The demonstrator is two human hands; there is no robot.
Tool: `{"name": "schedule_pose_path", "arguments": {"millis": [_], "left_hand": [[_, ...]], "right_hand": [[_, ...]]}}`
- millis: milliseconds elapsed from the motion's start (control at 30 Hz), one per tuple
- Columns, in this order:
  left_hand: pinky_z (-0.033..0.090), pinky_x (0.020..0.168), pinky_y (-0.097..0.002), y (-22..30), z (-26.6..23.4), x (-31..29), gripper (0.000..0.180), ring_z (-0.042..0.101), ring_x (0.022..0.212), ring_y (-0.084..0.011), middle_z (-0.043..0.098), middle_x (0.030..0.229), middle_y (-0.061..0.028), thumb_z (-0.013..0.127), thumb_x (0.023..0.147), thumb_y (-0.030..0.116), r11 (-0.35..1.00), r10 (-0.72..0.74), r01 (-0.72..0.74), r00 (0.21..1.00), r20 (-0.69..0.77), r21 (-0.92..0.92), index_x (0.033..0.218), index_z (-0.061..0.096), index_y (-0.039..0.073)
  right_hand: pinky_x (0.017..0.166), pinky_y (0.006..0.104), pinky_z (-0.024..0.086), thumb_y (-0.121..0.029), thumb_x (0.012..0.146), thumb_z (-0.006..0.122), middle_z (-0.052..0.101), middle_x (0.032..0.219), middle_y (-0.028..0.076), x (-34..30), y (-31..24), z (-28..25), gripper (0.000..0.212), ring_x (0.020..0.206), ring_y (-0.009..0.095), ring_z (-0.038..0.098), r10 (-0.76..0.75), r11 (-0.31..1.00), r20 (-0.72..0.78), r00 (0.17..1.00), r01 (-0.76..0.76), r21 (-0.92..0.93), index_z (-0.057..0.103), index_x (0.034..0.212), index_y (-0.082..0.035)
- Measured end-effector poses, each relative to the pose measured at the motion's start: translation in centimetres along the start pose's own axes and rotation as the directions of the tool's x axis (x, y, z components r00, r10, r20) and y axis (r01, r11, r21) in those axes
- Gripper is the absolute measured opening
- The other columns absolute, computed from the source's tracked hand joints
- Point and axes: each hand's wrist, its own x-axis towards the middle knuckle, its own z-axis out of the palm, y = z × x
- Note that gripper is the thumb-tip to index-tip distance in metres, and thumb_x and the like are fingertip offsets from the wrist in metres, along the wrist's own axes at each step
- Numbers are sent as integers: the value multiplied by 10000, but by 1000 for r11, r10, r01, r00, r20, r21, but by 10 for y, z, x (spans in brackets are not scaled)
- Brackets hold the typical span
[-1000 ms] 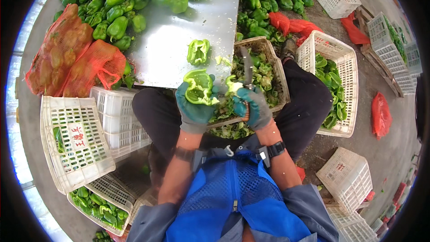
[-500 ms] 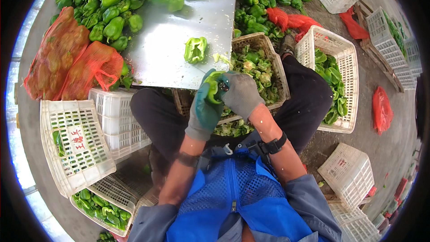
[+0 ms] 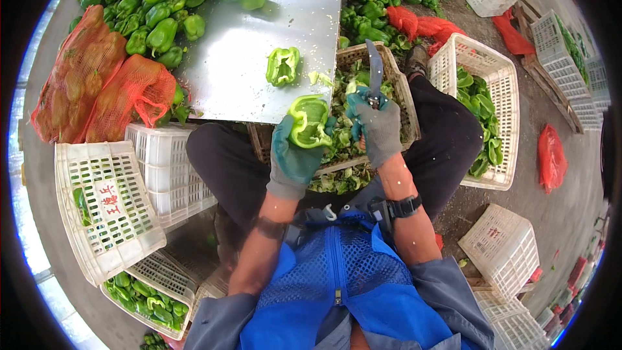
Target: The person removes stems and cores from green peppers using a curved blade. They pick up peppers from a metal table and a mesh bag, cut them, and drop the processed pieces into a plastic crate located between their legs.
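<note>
A cut green bell pepper [image 3: 309, 121], its hollow inside showing, rests in my gloved left hand [image 3: 293, 155] just off the table's near edge. Gripped in my right hand [image 3: 379, 123], also gloved, is a knife [image 3: 375, 68] with its curved blade pointing up and away. That hand hovers over a brown crate [image 3: 403, 94] of pepper cores and scraps, which stands between my knees. Another opened pepper half [image 3: 283, 67] lies on the metal tabletop [image 3: 227, 84], beyond my left hand. Small pale scraps lie beside it.
Whole green peppers [image 3: 159, 0] are heaped at the table's far left, beside red mesh sacks [image 3: 78, 84]. White crates [image 3: 107, 214] stand at my left. A white crate [image 3: 508, 91] with cut peppers is at my right. More peppers [image 3: 369, 13] lie on the floor beyond the table.
My hands have parted. The right one moved right and now holds the knife upright, its blade in full view. The pepper in my left hand has turned, showing its open inside.
</note>
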Motion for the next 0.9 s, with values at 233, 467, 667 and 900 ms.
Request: {"name": "schedule_pose_path", "arguments": {"millis": [233, 467, 667, 900], "left_hand": [[517, 1145, -380, 2, 11, -2, 667, 663, 1308, -252, 660, 1469, -188, 581, 1100, 394, 782, 255, -311, 950, 178, 540, 1592, 502, -50], [497, 1195, -426, 7, 21, -5, 636, 636, 1377, -284, 622, 1528, -172, 615, 1082, 301, 864, 260, -276, 961, 96, 421, 1607, 497, -38], [466, 1220, -412, 11, 30, -8, 651, 610, 1406, -272, 617, 1541, -159, 663, 1066, 277, 752, 286, -312, 948, 138, 581, 1615, 497, -31], [602, 1059, -446, 20, 22, -3, 692, 666, 1308, -273, 628, 1522, -150, 773, 1021, 296, 822, 324, -282, 946, 0, 495, 1599, 531, 1]], "right_hand": [[743, 471, 573, -420, 828, 932, 745, 786, 170, -27, 0, 15, 463, 722, 380, 723, -309, 662, 199, 930, 360, -657, 750, 964, -16], [858, 488, 584, -233, 857, 831, 765, 873, 195, -21, 22, 11, 254, 882, 411, 747, -247, 679, 187, 951, 308, -666, 762, 1002, -37], [811, 480, 585, -292, 846, 889, 756, 828, 164, -34, -1, 22, 349, 804, 362, 747, -290, 728, 203, 935, 354, -588, 769, 1042, -30], [618, 383, 581, -158, 901, 795, 765, 873, 152, -27, 17, 18, 342, 633, 270, 712, 86, 994, 238, 968, -65, -93, 767, 1193, 18]]}}
